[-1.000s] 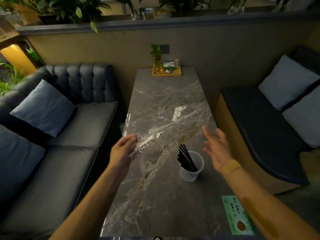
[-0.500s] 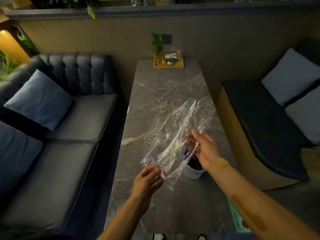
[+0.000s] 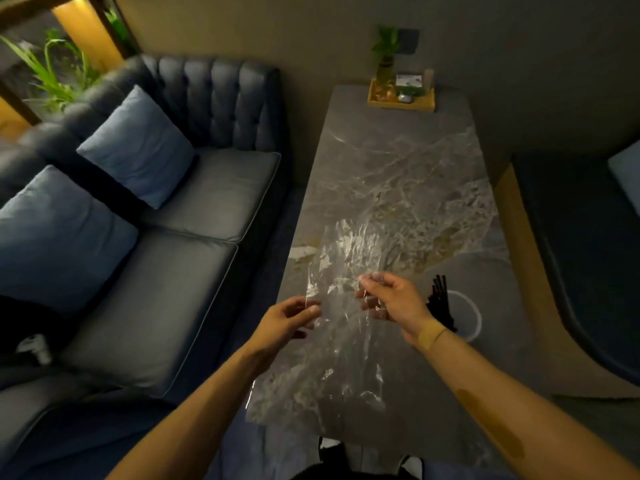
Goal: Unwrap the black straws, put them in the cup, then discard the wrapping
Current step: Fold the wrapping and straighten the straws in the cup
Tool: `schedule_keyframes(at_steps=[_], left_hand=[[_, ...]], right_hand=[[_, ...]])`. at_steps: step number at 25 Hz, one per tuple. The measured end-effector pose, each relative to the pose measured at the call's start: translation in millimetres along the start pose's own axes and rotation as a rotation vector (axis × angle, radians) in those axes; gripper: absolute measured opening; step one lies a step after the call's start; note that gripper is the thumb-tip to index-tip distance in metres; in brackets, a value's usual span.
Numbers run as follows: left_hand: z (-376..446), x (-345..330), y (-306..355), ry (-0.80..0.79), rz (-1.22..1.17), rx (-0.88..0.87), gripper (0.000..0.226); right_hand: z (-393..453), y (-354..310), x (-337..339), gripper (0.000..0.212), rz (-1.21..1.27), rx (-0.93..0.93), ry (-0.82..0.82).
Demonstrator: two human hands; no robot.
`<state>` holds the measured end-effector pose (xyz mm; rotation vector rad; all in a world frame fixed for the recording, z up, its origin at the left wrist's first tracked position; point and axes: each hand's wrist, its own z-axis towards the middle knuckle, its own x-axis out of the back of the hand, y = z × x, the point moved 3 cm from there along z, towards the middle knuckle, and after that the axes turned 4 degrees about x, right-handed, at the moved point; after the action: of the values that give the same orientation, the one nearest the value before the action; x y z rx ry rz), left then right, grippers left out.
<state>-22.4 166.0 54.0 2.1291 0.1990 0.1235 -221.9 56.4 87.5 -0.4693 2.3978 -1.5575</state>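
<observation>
Pinching clear wrapping (image 3: pixel 341 271) w/ both: left hand (image 3: pixel 289 318) & right hand (image 3: pixel 393 301), fingers part-curled.

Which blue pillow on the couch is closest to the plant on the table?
The farther pillow, leaning against the tufted couch back. The other pillow sits nearer the person, farther from the table's plant.

Long grey marble table (image 3: pixel 398 174), running away toward the wall.

Near its right edge stands a white cup (image 3: pixel 467 315) with black straws (image 3: pixel 438 299) leaning in it (a tight dark bunch, tilted toward the left). At the far end sits a yellow wooden tray (image 3: pixel 401 103) carrying a small potted plant (image 3: pixel 385 60) and a few little items too dim to make out.
</observation>
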Motion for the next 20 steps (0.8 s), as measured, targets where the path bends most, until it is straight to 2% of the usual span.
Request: schedule_keyframes(at_steps=[3,6,9,13,17,20], left_hand=[[11.5,12.4,-18.9,0.117,-0.051,0.025,0.007],[18.1,24.3,-42.8,0.188,-0.101,0.092,0.006],[27.0,32.0,-63.8,0.213,-0.089,0.16,0.006],[44.6,33.3,-79.7,0.259,0.025,0.225,0.006],[63.3,36.3,-87.3,0.304,0.26,0.229,0.009],[74.7,40.3,-96.6,0.294,0.343,0.249,0.008]], right_hand=[[7.1,19.6,-12.4,0.011,0.015,-0.062,0.012],[8.3,50.9,-15.1,0.028,-0.013,-0.196,-0.015],[6.1,83.3,-16.2,0.022,-0.101,-0.29,-0.029],[14.4,110.4,-15.9,0.009,-0.184,-0.329,0.054],[30.1,128.5,-19.3,0.006,-0.246,-0.356,0.113],[42.0,140.6,-17.9,0.003,-0.303,-0.36,0.149]])
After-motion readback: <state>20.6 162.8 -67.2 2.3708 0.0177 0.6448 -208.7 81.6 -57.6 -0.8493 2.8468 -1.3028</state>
